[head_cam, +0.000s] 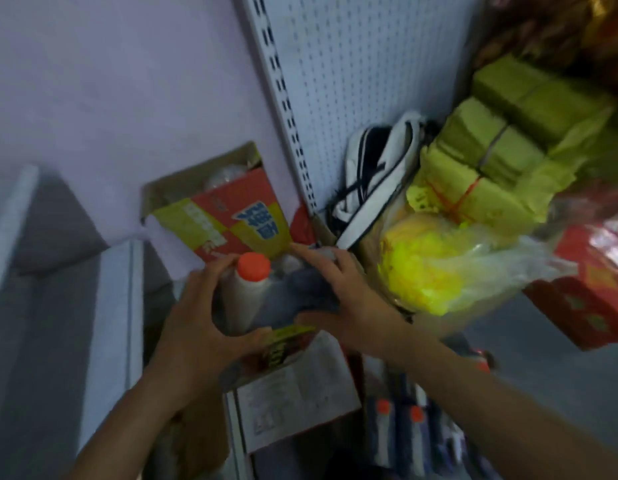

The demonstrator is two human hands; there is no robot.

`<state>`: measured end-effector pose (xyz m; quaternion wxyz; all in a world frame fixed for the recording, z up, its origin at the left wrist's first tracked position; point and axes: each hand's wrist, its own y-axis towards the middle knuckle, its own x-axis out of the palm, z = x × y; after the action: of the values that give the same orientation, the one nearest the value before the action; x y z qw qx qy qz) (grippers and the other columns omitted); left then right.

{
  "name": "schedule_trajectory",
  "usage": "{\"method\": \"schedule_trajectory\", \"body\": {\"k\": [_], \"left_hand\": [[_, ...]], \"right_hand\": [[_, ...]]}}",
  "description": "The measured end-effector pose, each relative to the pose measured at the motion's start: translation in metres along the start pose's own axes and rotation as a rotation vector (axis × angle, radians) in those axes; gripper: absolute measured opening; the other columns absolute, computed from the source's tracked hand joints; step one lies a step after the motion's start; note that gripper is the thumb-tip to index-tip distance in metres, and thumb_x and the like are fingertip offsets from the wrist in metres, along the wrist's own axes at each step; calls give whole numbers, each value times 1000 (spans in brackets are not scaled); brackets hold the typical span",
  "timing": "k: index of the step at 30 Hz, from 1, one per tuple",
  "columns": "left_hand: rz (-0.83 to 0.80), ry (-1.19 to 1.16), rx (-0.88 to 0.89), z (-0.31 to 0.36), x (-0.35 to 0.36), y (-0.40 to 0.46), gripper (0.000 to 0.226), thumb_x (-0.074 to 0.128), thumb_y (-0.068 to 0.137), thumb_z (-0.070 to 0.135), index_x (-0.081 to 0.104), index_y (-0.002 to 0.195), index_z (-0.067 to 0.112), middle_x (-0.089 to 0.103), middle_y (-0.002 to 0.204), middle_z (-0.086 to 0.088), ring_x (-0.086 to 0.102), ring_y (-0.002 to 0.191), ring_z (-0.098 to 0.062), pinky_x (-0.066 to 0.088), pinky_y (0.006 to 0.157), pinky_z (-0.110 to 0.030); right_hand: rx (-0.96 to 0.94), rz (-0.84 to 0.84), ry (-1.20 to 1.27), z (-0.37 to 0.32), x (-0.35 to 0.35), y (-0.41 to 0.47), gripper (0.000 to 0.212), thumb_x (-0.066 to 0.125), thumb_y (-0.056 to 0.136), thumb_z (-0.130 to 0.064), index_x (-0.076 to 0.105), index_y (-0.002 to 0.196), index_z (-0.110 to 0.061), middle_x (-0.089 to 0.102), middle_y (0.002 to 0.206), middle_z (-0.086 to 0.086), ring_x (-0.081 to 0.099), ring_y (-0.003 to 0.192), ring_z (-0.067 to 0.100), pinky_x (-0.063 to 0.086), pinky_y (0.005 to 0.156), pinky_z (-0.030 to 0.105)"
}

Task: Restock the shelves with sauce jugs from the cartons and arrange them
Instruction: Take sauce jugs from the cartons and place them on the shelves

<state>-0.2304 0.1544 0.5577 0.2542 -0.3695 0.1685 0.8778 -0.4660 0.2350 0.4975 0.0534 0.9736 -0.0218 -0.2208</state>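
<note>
A: Where's the dark plastic sauce jug with the orange cap?

B: Held up between both hands, above the open red-and-yellow carton. Left hand curls around its neck side, right hand grips the other.

A: Advice?

B: Probably support the base, keep it upright, then set it beside the orange-capped jugs below.
</note>
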Motion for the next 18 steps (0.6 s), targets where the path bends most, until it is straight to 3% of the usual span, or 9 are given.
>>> {"method": "schedule_trajectory", "body": {"k": [2,5,8,11,15,18], "left_hand": [[100,23,-3,57,-38,-25,97,96,61,42,35,133,65,49,134,24,55,118,-5,56,94,-44],[253,21,46,143,-85,-69,92,96,65,35,40,131,65,52,130,37,55,117,9,55,91,-29],[442,23,57,218,-129,-120,89,96,63,30,45,127,64,59,122,36,60,109,9,55,81,-20],[649,27,52,286,-174,-182,86,95,63,30,49,131,56,62,121,33,63,106,5,53,79,-19],[857,151,29,367,-224,-270,87,94,67,32,46,135,59,60,126,33,58,114,8,50,85,-15],[975,278,-50,414,-245,-348,95,87,64,51,43,148,44,58,136,24,56,123,3,51,94,-28]], "right_hand": [[-110,-53,2,-55,-27,-3,89,82,88,-24,30,156,-46,29,142,-7,42,131,13,34,106,4],[-288,-98,1,-135,-65,-20,90,82,86,-28,29,155,-51,35,139,-3,44,132,13,35,114,13],[-505,-109,-14,-220,-95,-43,89,81,87,-33,27,158,-44,41,146,1,41,139,8,35,118,23],[-656,-112,75,-310,-106,-72,83,79,90,-32,31,157,-40,40,151,-4,37,143,2,35,116,20],[-787,-253,179,-410,-95,-115,88,76,89,-42,21,158,-48,35,157,-10,38,142,-4,43,109,16],[-879,-380,310,-472,-71,-153,84,77,86,-39,29,154,-50,37,158,-12,40,144,0,46,114,36]]}}
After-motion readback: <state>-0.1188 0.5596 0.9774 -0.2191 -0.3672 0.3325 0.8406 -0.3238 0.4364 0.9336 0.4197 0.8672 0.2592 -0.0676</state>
